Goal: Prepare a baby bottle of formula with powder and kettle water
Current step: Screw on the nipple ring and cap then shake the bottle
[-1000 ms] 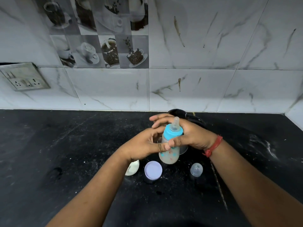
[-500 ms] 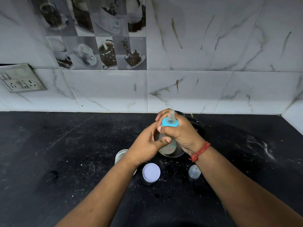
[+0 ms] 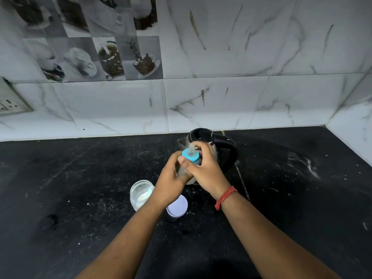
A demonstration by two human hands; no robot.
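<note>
The baby bottle [image 3: 190, 156] has a blue collar and a clear teat and is held upright above the black counter. My left hand [image 3: 171, 182] wraps the bottle's body from the left. My right hand [image 3: 203, 168] grips the blue collar from the right, fingers around it. Most of the bottle's body is hidden by both hands. Behind them stands the steel kettle [image 3: 219, 148] with a black handle and lid. An open glass jar of white powder [image 3: 141, 193] sits to the left, beside a pale lilac lid [image 3: 178, 206].
The black stone counter [image 3: 80, 188] is dusted with white specks. A marble-tiled wall [image 3: 221, 97] runs along the back and turns at the right corner. A switch socket plate [image 3: 10, 101] is on the wall at the far left.
Both hands have lifted the bottle up and away, toward the kettle. The powder jar has come into view left of my left wrist. The small clear cap on the counter is now hidden.
</note>
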